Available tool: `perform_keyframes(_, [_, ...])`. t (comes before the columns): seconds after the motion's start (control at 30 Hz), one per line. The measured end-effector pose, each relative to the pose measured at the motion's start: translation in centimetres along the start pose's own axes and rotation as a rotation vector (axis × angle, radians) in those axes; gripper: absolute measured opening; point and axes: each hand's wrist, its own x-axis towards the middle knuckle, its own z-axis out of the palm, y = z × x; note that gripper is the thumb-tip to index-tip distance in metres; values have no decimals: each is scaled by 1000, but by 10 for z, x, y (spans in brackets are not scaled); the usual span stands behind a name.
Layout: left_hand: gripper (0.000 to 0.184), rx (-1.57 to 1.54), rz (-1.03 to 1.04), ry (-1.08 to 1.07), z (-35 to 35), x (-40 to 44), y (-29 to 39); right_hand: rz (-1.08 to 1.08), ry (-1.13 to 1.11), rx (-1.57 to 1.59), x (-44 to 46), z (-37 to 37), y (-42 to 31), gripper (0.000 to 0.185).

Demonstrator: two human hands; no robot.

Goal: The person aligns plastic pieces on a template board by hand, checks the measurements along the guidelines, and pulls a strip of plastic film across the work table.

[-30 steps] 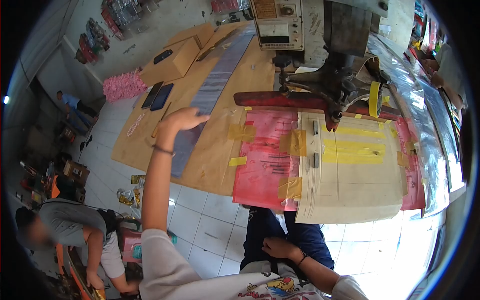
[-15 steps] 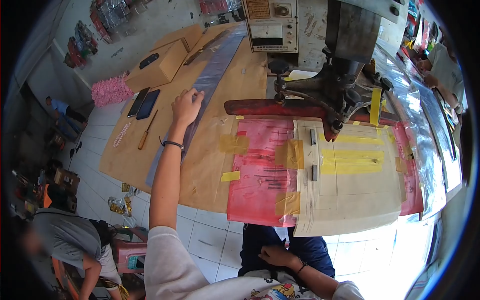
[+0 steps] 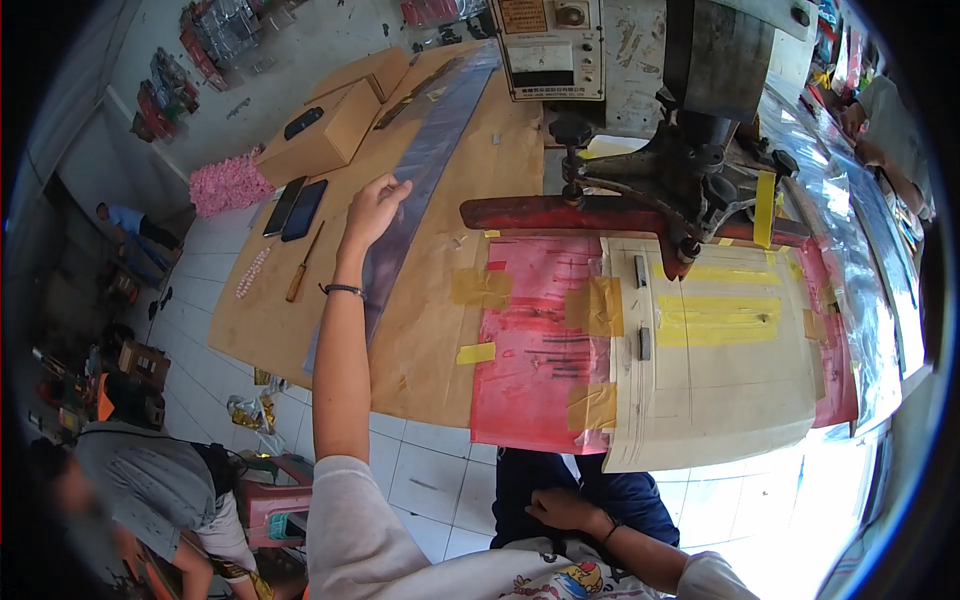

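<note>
My left hand is over the long strip of clear bluish plastic, its fingers curled together at the strip. The strip lies slantwise across the brown board on the left. My right hand rests on my lap below the table edge, fingers curled in, with nothing visible in it. To the right, a beige sheet and a red sheet are taped down under the red bar of the press head. Two small dark blocks sit on the beige sheet.
Two phones, a wooden-handled tool and a beaded string lie left of my left arm. Behind are cardboard boxes and a pink bundle. Shiny plastic sheets are at right. Other people are at the left and right.
The view has shifted. The strip's near end has swung left across the board, and my left hand has moved up, its fingers now more curled. My right hand stays on my lap.
</note>
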Motion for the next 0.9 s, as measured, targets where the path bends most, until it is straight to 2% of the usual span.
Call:
perform_keyframes(0.17, [41, 122, 71, 36, 7, 4, -10, 28, -14, 5, 1, -1, -1, 35])
perform_keyframes(0.43, [33, 41, 86, 46, 9, -3, 1, 13, -2, 27, 2, 6, 10, 37])
perform_keyframes(0.63, [36, 87, 68, 5, 9, -2, -2, 1, 19, 8, 1, 5, 8, 37])
perform_keyframes(0.8, [30, 100, 106, 50, 12, -3, -3, -25, 30, 2, 3, 9, 13, 37])
perform_keyframes(0.9, [30, 97, 112, 54, 12, -3, -3, 17, -26, 8, 2, 3, 9, 36])
